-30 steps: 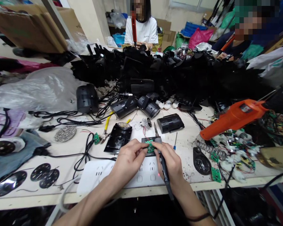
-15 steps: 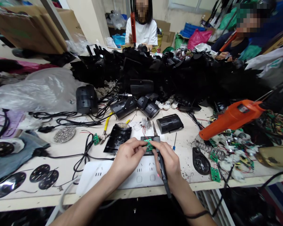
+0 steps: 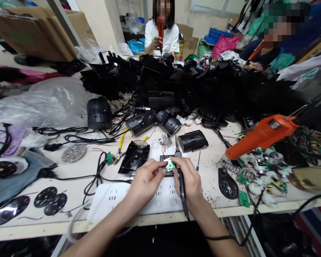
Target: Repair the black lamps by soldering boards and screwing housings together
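Observation:
My left hand (image 3: 146, 180) pinches the left edge of a small green circuit board (image 3: 169, 164) between thumb and fingers. Fingertips of my right hand (image 3: 191, 178) touch the board's right side, while a black-handled soldering iron (image 3: 181, 187) is tucked in that same hand. Its metal tip points up and away from the board. Thin red wires (image 3: 164, 147) run from the board toward a clear plastic piece (image 3: 165, 139). Left of the board lies an open black housing half (image 3: 133, 159); a closed-looking black housing part (image 3: 193, 140) is beyond my right hand.
A white power strip (image 3: 109, 201) lies under my forearms. Yellow-handled pliers (image 3: 121, 142), a blue screwdriver (image 3: 198, 164) and a dish of screws (image 3: 73, 153) are around. An orange electric screwdriver (image 3: 262, 137) hangs at right over loose boards. Two people sit beyond the black heap (image 3: 176, 78).
The circuit board has tilted and now catches the light. My hands stay nearly in place, the soldering iron shifting slightly. The person opposite now grips an orange tool upright.

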`<state>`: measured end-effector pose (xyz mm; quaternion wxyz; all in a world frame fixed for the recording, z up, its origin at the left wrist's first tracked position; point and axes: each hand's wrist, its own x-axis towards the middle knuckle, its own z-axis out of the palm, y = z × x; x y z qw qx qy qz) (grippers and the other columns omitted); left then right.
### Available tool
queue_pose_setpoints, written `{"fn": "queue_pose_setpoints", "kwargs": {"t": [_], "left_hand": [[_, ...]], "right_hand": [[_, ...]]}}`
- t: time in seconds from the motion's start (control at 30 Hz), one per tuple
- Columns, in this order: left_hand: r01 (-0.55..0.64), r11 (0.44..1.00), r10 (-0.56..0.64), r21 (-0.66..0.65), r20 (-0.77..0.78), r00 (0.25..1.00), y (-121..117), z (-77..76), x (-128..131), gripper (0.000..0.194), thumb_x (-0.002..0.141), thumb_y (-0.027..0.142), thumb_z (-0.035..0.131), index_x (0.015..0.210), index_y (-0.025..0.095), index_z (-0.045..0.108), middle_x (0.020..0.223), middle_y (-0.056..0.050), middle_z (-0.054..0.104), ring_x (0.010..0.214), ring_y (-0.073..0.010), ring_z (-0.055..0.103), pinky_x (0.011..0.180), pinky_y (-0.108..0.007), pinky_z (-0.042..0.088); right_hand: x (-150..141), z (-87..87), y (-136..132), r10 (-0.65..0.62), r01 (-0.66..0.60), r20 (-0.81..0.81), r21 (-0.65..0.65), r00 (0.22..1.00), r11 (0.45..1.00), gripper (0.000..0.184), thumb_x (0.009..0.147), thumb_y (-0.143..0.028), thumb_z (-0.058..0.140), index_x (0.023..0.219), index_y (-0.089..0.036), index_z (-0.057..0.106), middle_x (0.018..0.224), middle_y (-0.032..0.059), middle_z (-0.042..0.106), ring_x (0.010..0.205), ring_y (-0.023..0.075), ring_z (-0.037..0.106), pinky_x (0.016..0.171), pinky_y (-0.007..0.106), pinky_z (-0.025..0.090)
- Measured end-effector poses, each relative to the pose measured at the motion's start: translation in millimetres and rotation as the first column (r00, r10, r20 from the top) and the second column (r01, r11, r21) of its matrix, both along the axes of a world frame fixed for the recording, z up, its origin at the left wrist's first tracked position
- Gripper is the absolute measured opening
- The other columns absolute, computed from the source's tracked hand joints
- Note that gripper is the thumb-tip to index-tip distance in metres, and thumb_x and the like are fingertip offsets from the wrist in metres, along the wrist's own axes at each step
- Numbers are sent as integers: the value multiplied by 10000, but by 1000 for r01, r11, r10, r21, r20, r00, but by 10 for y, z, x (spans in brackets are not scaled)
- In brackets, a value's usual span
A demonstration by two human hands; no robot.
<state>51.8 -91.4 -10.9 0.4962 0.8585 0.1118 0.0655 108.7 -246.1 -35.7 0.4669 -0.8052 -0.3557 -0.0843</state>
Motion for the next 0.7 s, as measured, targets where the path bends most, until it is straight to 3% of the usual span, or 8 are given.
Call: {"fn": "queue_pose_setpoints", "kwargs": {"t": [0.23, 0.7], "left_hand": [[15, 1000, -15, -10, 23, 1000, 11, -14, -18, 251, 841, 292, 568, 987, 173, 734, 746, -25, 622, 668, -154, 620, 621, -264, 496], [88, 981, -95, 175, 34, 995, -12, 8, -46, 305, 844, 219, 491, 1000, 128, 737, 716, -38, 586, 610, -146, 597, 578, -256, 487]], "right_hand": [[0, 13, 7, 13, -13, 13, 32, 1000, 999, 365, 923, -115, 467, 1261, -230, 545, 1042, 73, 600, 968, 199, 631, 838, 314, 554], [-57, -42, -60, 47, -48, -15, -49, 999, 998, 393, 929, -136, 473, 1308, -225, 520, 1082, 93, 569, 996, 221, 605, 884, 355, 542]]}}
